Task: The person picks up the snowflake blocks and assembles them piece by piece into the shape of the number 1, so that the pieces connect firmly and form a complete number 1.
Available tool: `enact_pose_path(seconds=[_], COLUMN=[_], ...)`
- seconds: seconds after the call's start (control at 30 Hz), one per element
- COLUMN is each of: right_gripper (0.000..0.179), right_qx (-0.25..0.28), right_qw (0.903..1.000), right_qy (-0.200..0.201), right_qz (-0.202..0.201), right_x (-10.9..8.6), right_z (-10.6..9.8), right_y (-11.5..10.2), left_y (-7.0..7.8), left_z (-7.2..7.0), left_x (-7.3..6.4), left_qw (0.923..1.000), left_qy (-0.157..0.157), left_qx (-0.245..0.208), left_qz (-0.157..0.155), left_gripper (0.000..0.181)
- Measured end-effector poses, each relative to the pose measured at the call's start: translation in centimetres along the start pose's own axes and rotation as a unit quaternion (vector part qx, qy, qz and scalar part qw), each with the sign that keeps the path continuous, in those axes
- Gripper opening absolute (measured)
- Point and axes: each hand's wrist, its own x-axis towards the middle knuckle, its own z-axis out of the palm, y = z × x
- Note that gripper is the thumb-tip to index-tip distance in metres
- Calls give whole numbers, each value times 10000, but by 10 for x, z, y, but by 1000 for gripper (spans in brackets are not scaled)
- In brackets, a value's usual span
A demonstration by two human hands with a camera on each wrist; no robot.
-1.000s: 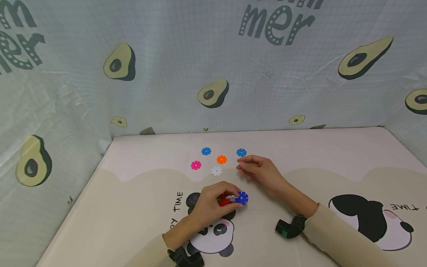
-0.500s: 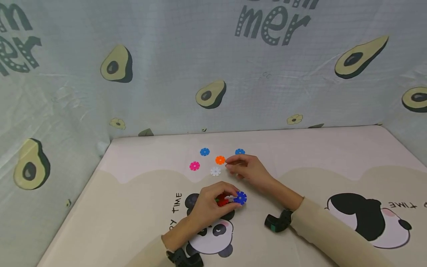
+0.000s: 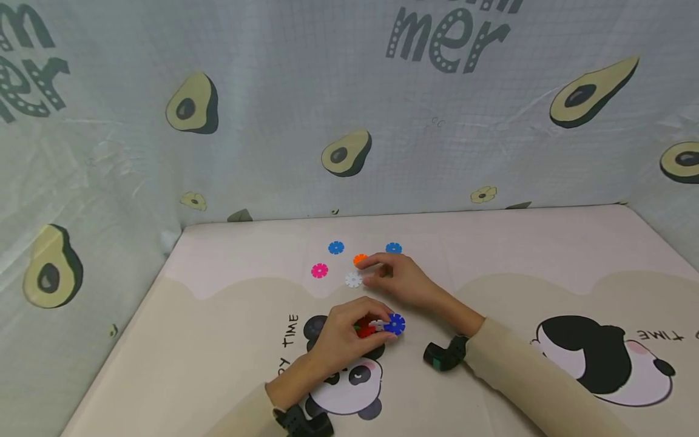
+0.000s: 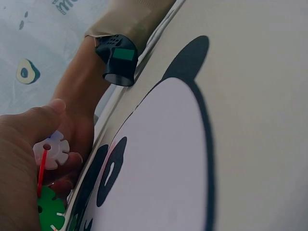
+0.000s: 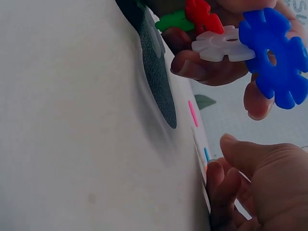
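My left hand (image 3: 346,331) grips a short chain of slotted snowflake discs over the printed panda. The right wrist view shows its links: a green disc (image 5: 173,21), a red disc (image 5: 202,18), a translucent white disc (image 5: 216,45) and a dark blue disc (image 5: 272,53) at the free end. Beyond it, my right hand (image 3: 401,279) reaches low over the table, thumb and index finger apart. Its fingertips come right up to a loose white disc (image 3: 352,279) and overlap an orange disc (image 3: 359,259), partly hiding it.
A pink disc (image 3: 319,271) and a light blue disc (image 3: 335,247) lie left of the right hand. Another light blue disc (image 3: 394,248) lies just behind it. The tabletop (image 3: 229,340) meets an avocado-print curtain (image 3: 262,121) at the back.
My right hand has shifted left, from near the right light blue disc to the orange and white discs. The left hand keeps its grip on the chain in the same place.
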Motion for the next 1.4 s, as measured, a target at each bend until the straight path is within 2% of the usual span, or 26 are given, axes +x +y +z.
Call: enact_pose_path(seconds=[0.17,0.37,0.67,0.9,1.17,1.4], right_gripper=[30,34,38,39,37,35], right_qx=[-298,-459,-564,-770,-800,-746], right_qw=[9988,9960,9867,9838,9879,9908], right_qy=[-272,-549,-952,-1116,-861,-649], right_qz=[-266,-541,-1190,-1173,-1014,-923], right_x=[2,2,4,3,3,2], right_z=[1,0,-1,1,2,0], right_y=[1,2,0,-3,-2,-4], left_y=[-1,-1,-1,-2,-2,-3], left_z=[1,1,1,0,1,1], left_x=[0,0,0,-2,-3,-2], left_qw=[9999,9998,9998,9998,9997,9999], left_qy=[-25,-43,-40,-21,-60,-72], left_qx=[-15,26,128,157,107,80], left_qz=[-158,-174,-177,-146,-188,-64], left_gripper=[24,24,25,26,25,26])
